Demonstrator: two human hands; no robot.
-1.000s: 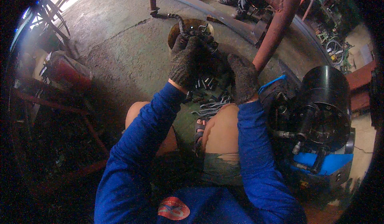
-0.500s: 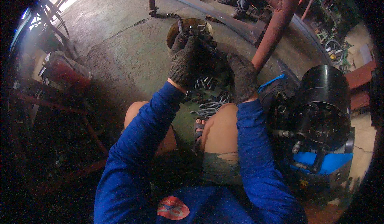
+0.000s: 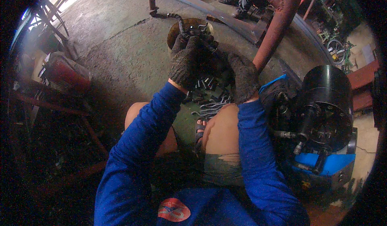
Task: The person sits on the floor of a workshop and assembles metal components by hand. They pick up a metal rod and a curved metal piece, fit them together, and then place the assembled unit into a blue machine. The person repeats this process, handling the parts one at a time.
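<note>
Both hands wear dark knitted gloves. My left hand (image 3: 186, 60) is closed around the lower end of a curved, ribbed steel bar (image 3: 179, 23), which looks like bent rebar. It is held over a round, brownish container (image 3: 172, 35), where more dark metal pieces show. My right hand (image 3: 244, 77) is to the right, beside a dark shape in deep shadow; its fingertips are lost in the dark, so its grip is unclear. Below and between the hands, short metal pieces (image 3: 206, 83) lie scattered on the floor, with a bundle of ribbed bars (image 3: 213, 108) beside my foot.
On the right stands a black cylindrical machine (image 3: 327, 89) with a blue panel (image 3: 334, 164). A reddish steel post (image 3: 278, 28) slants up past my right hand. Another person's legs (image 3: 245, 0) are at the far side. A red cylinder-like object (image 3: 68, 70) lies at left.
Almost nothing differs. Both hands stay in place, with only a very slight shift of the view and of my right hand.
</note>
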